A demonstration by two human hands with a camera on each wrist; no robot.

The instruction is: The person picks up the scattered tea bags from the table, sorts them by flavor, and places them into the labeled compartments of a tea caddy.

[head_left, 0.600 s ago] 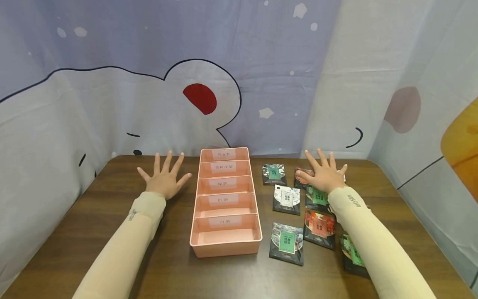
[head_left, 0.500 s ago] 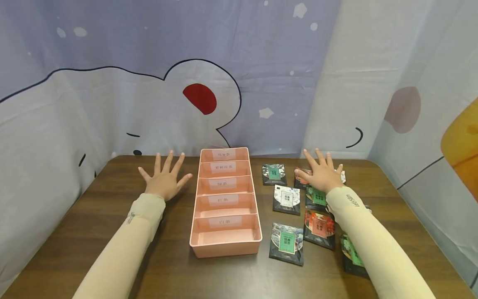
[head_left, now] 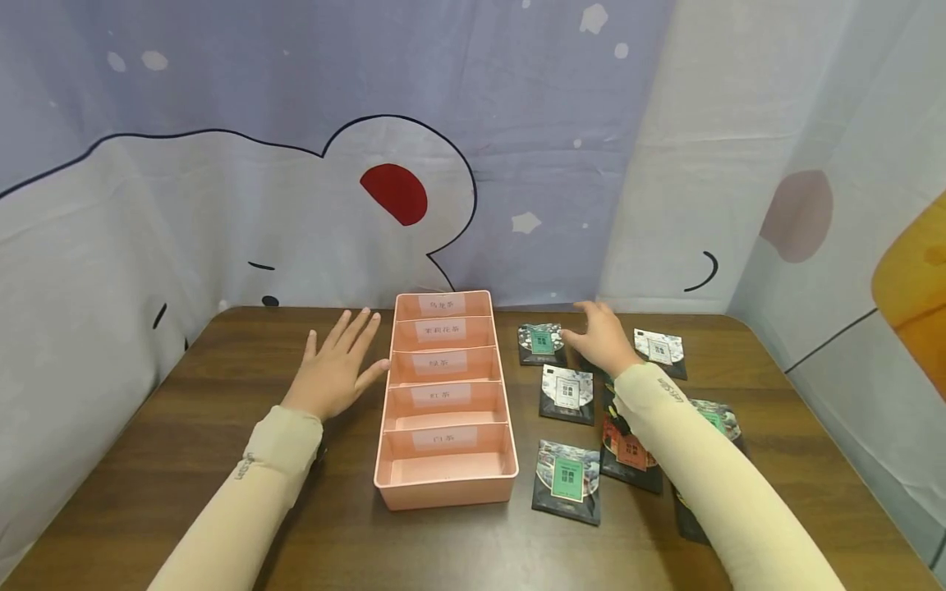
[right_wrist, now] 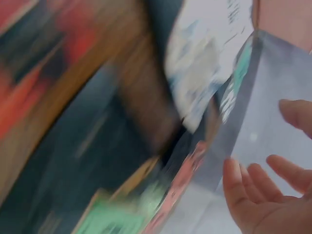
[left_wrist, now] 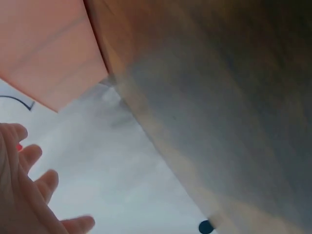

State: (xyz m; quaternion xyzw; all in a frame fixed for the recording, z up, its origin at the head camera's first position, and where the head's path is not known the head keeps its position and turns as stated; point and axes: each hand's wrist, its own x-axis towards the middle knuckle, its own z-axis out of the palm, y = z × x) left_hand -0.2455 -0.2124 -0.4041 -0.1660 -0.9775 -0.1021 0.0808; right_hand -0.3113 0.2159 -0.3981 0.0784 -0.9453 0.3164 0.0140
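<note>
My left hand has its fingers extended and lies over the table beside the left side of a pink divided box, its thumb tip right at the rim. Paper labels mark the box's several compartments. In the left wrist view, spread fingertips show below the box's side. My right hand is over the back of a group of tea packets, fingers slightly bent and thumb apart, holding nothing. Its thumb tip is close to a teal-labelled packet. Packets beneath this hand and forearm are partly hidden; the right wrist view is blurred.
Between box and right arm lie a white-labelled tea packet, a green-labelled one and a red one. Another white packet lies behind the right wrist. A patterned curtain hangs behind the wooden table.
My right hand has shifted left and its spread fingers have drawn together and bent, uncovering the white packet at the back right. My left hand has turned towards the box.
</note>
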